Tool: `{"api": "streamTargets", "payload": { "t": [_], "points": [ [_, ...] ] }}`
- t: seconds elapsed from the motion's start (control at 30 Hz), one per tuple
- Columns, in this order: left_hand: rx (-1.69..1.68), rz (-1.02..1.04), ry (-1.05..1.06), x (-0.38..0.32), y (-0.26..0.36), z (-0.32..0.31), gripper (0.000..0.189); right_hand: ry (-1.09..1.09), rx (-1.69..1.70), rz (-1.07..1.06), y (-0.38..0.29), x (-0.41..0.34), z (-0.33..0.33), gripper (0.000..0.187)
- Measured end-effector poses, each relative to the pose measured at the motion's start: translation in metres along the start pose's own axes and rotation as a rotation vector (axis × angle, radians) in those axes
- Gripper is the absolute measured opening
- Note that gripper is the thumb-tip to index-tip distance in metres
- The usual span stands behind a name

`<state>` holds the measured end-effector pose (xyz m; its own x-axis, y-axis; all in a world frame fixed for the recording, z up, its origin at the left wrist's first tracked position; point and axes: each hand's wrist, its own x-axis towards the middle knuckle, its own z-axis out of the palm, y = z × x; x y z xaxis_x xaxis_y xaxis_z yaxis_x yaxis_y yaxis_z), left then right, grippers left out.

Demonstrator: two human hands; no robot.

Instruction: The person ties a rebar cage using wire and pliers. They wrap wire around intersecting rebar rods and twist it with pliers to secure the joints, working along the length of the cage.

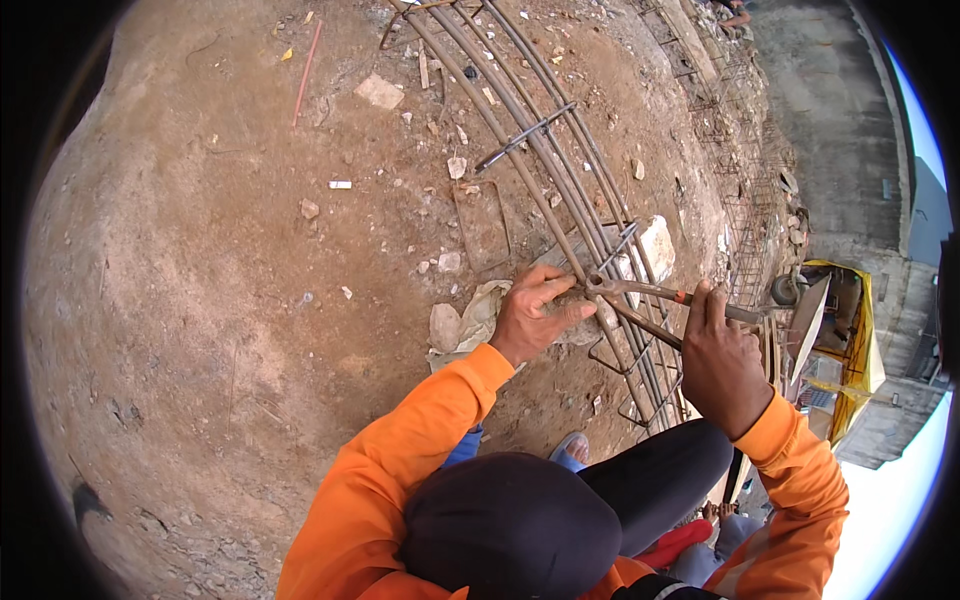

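Note:
My right hand (724,360) grips the handles of a pair of end-cutting pincers (646,289); one handle has an orange-red mark. Their jaws rest at the near-side bar of a long rebar cage (553,161). My left hand (536,311) is at the same spot, fingertips and thumb on either side of the jaws. What lies between those fingers is too small to tell. Stirrups (619,244) cross the long bars, some standing out at an angle. Beneath the cage, close to the jaws, are pale stone blocks (657,247).
On the dirt left of the cage lie a loose rectangular stirrup (508,225), a crumpled pale sack (484,311) and stones (380,91). More rebar cages (742,187) run along the right. Beyond are a wheelbarrow (810,326), a yellow tarp (866,360) and another person's feet (718,511).

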<state>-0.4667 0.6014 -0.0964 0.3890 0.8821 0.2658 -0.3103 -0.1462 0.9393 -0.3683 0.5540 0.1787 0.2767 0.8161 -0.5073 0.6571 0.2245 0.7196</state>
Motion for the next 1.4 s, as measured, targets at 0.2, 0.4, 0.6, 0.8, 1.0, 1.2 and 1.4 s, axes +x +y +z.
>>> {"api": "streamTargets", "payload": {
  "t": [0.2,0.4,0.6,0.8,1.0,1.2,1.4],
  "points": [
    [-0.051,-0.188,0.070,-0.006,0.011,0.011,0.048,-0.075,0.017,-0.030,-0.011,-0.012,-0.007,0.068],
    [-0.031,-0.226,0.093,-0.005,0.019,0.013,0.054,-0.128,-0.026,-0.107,-0.006,-0.006,-0.025,0.072],
    [0.063,-0.251,0.043,-0.004,0.026,0.007,0.056,-0.377,0.014,-0.220,0.000,0.012,-0.043,0.071],
    [0.033,-0.191,0.006,-0.005,0.022,0.009,0.049,-0.585,0.266,-0.409,0.015,0.036,-0.035,0.045],
    [-0.048,-0.133,0.054,-0.006,-0.001,0.004,0.027,-0.459,0.380,-0.441,0.058,0.062,-0.001,0.030],
    [-0.024,-0.055,0.032,-0.005,-0.004,0.009,0.024,-0.227,0.528,-0.366,0.058,0.045,0.042,0.021],
    [0.042,-0.036,0.056,-0.005,-0.008,0.005,0.020,-0.146,0.321,-0.286,0.014,0.013,-0.001,0.017]
  ]
}}
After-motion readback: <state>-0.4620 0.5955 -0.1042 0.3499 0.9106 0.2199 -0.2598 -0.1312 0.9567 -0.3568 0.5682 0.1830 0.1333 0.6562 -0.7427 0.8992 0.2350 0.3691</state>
